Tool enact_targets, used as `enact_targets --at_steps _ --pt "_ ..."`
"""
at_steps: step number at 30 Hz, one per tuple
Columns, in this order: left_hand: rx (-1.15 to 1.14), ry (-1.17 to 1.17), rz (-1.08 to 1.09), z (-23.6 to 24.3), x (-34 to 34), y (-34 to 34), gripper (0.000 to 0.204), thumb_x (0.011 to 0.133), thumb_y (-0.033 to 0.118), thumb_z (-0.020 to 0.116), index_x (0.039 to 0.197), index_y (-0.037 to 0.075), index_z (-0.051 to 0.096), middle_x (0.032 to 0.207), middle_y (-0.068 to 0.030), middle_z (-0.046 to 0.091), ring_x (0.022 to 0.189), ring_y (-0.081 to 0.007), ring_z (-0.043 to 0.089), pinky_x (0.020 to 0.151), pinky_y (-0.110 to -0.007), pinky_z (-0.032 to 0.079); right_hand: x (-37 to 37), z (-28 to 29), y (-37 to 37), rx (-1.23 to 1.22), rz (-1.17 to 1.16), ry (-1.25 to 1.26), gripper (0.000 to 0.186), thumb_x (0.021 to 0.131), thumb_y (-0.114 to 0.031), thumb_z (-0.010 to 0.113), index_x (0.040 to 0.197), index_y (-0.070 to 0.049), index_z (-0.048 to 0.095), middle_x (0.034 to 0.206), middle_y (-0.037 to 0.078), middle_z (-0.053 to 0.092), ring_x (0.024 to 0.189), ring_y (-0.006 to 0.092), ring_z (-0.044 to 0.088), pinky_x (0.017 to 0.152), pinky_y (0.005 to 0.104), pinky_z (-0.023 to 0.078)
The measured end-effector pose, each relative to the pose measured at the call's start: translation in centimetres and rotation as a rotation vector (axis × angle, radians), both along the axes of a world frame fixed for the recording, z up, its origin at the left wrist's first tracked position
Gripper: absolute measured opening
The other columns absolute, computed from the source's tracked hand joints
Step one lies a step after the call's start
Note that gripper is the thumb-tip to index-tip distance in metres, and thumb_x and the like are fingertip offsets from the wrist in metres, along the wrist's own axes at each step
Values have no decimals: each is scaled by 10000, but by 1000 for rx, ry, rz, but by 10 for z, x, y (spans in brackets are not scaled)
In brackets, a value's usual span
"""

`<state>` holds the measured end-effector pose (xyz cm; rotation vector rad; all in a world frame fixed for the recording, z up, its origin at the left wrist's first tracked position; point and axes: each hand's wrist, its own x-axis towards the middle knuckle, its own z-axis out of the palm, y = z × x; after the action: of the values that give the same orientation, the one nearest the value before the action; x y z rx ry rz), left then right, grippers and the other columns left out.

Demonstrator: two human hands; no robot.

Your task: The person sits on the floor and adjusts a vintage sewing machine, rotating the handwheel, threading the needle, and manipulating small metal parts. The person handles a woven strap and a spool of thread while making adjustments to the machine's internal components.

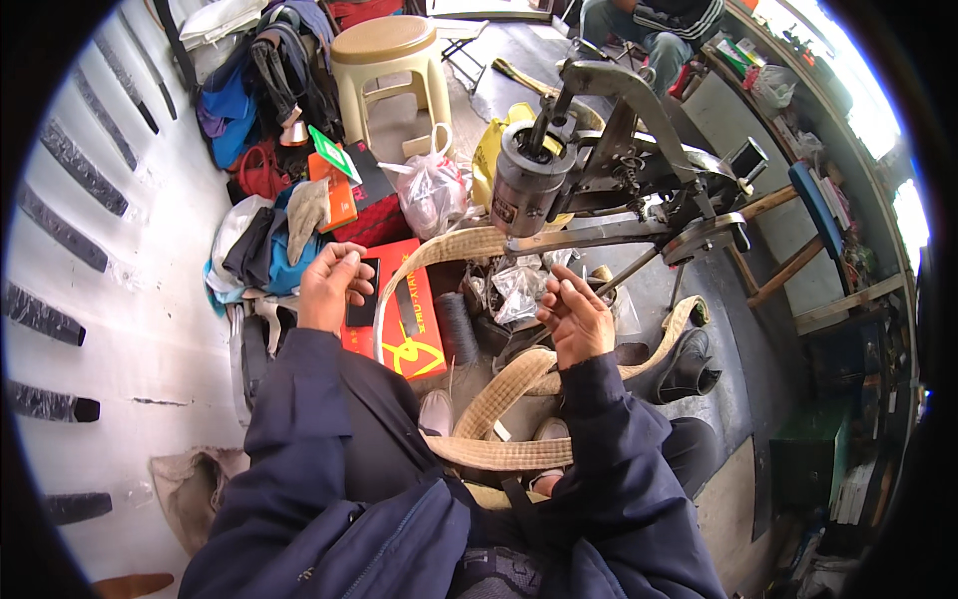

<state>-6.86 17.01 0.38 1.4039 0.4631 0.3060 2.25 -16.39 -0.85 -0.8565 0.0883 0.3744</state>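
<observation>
My left hand (337, 283) is raised at the red box (422, 349), fingers curled in a pinch; what they might hold is too small to make out. My right hand (574, 314) is palm up below the metal arm of a hand-cranked sewing machine (526, 185), its fingers half bent and apart, holding nothing visible. A long cream quilted strap (489, 449) runs from beneath the machine head down between my hands and loops around my feet and lower legs. A dark spool of thread (457, 329) stands beside the box, near clear plastic bags (519, 295).
A plastic stool (382, 45), heaped bags and clothes (254, 240) and a white bag (431, 190) lie ahead and left. A seated person (659, 30) is at the back. A black shoe (684, 374), wooden-legged chair (818, 210) and cluttered shelving are right. A white slotted wall (120, 349) borders the left.
</observation>
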Motion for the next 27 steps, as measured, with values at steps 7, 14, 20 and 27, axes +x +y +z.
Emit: enact_targets --at_steps 7,14,20,27 --pt "95 31 -23 2 0 -2 158 1039 219 568 1090 99 657 855 -9 692 677 -69 637 577 -208 459 22 -2 4 111 -264 -4 388 970 -45 590 1337 74 554 1095 133 682 923 210 672 807 350 598" --pt "116 38 -44 3 3 -5 160 1035 229 559 1089 111 654 862 -8 694 677 -73 638 586 -217 463 41 -5 1 136 -326 -33 377 964 -32 580 1324 73 549 1121 152 675 950 231 684 837 361 600" --pt "117 17 -67 1 7 -7 141 1032 199 560 1070 103 657 843 5 687 660 -48 618 581 -200 434 44 0 6 106 -379 -1 371 978 -28 548 1332 82 520 1159 174 656 959 246 689 848 371 603" --pt "132 16 -89 1 9 -6 159 1039 224 561 1081 104 656 850 0 689 676 -60 636 582 -205 449 42 7 14 46 -393 19 390 957 -48 572 1322 84 527 1183 186 651 967 259 689 858 378 585"
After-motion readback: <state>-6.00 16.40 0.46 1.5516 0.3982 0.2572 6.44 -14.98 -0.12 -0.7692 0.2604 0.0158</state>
